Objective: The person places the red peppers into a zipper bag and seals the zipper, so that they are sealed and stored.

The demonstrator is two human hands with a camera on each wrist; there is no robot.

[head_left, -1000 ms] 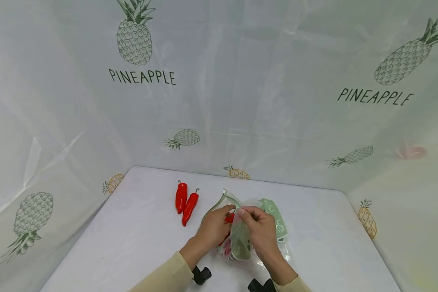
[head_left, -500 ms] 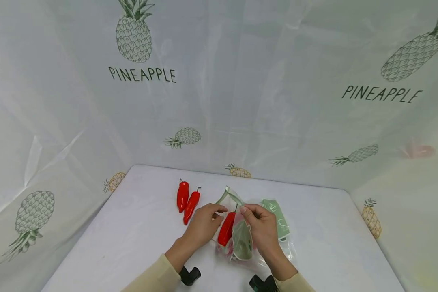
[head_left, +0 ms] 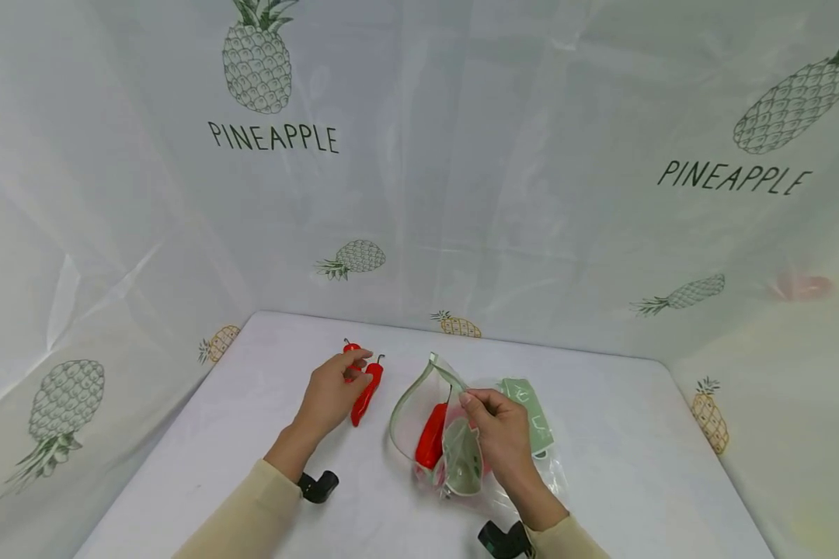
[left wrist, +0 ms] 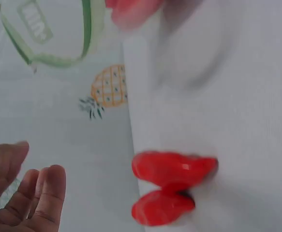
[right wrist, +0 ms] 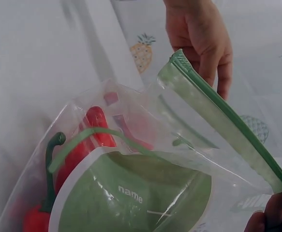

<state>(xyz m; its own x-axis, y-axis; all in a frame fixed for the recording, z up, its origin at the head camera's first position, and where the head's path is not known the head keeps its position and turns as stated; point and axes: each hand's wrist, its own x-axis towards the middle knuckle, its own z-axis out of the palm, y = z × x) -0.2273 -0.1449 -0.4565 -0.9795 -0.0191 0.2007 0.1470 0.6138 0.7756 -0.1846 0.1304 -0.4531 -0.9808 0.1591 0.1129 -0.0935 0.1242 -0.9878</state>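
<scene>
Over two red chili peppers (head_left: pixel 367 394) at the left of the table, my left hand (head_left: pixel 327 394) reaches with its fingers extended and partly covers the farther one. In the left wrist view, the same hand (left wrist: pixel 32 193) holds nothing, and both peppers (left wrist: pixel 177 169) lie apart from it. My right hand (head_left: pixel 505 435) pinches the rim of a clear zip bag (head_left: pixel 463 462) with a green zipper edge. Its mouth gapes toward the left. Inside it a red chili pepper (head_left: pixel 431 439) stands tilted. The right wrist view shows more red pepper (right wrist: pixel 37 220) behind the bag's green label (right wrist: pixel 131 198).
A green printed panel with clear plastic (head_left: pixel 527 411) lies behind my right hand. The white table (head_left: pixel 622 450) is backed by a pale curtain (head_left: pixel 503 194) with pineapple prints. Black wrist cameras (head_left: pixel 319 487) sit on both wrists.
My left hand has let go of the chili pepper inside the bag and moved left to the peppers on the table. My right hand stays at the bag's rim.
</scene>
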